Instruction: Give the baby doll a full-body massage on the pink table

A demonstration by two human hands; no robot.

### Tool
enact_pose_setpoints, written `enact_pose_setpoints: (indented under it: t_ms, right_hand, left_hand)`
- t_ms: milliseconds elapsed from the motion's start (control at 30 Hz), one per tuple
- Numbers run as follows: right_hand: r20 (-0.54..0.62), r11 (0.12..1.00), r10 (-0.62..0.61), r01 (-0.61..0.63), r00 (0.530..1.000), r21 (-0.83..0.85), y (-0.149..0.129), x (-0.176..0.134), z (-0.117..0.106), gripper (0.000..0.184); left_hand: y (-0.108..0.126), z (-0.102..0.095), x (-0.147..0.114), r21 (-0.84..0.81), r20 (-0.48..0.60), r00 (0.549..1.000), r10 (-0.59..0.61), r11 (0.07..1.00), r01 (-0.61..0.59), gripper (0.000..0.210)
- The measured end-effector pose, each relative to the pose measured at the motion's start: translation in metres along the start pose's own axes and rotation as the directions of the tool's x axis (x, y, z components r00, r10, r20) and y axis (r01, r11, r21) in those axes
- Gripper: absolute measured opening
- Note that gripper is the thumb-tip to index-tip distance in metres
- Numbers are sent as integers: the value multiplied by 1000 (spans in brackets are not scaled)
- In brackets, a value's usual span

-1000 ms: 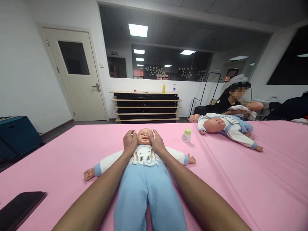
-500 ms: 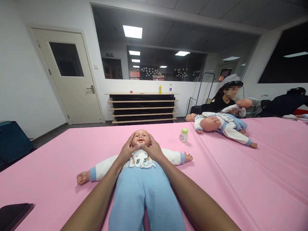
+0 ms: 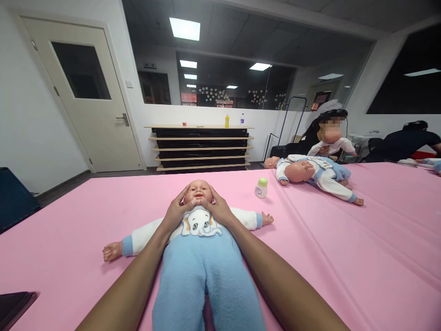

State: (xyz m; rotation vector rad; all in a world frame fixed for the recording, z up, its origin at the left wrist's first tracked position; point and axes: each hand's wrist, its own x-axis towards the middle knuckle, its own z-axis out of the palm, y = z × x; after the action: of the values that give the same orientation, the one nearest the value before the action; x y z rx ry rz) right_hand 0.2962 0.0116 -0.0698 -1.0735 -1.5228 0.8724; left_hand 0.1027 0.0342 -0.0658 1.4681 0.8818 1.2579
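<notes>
A baby doll (image 3: 206, 262) in light blue trousers and a white top with an elephant face lies on its back in front of me, arms spread. My left hand (image 3: 176, 210) cups the left side of its head, thumb at the chin. On the other side my right hand (image 3: 219, 209) holds the head the same way, its thumb below the mouth. Both hands' fingertips reach up along the cheeks. Beneath the doll is a pink table cover (image 3: 303, 257). A small white bottle with a green cap (image 3: 261, 188) stands to the right of the doll's head.
Other dolls (image 3: 317, 172) lie in a heap at the right. Behind them a person (image 3: 312, 133) holds another doll; a second person (image 3: 406, 141) leans over farther right. A dark flat object (image 3: 15, 308) lies at the near left. Stacked boards (image 3: 203, 149) stand by the wall.
My view has shifted slightly. Both hands stay around the doll's head, thumbs still near the chin. The person at the right has raised the doll they hold nearer their face.
</notes>
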Motion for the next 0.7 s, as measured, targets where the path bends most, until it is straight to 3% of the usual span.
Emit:
enact_pose_setpoints:
  t_ms: [233,367,533,700]
  right_hand:
    - [23,999,10,-11,1000,45,3,3,-5,74]
    - [-11,1000,5,-5,1000,21,-4,1,-4,65]
    - [-25,999,-3,2,1000,-48,-18,-8,-1,85]
    - [-14,999,23,-24,1000,-34,-15,-7,-1,82]
  left_hand:
    - [-9,-2,7,-208,-17,996,-82,975,77,63]
    - [-4,0,3,-88,-28,999,-25,996,23,69]
    - [4,4,-3,155,-49,999,-15,988,23,92]
    - [1,1,-1,119,-39,999,29,993,-25,82]
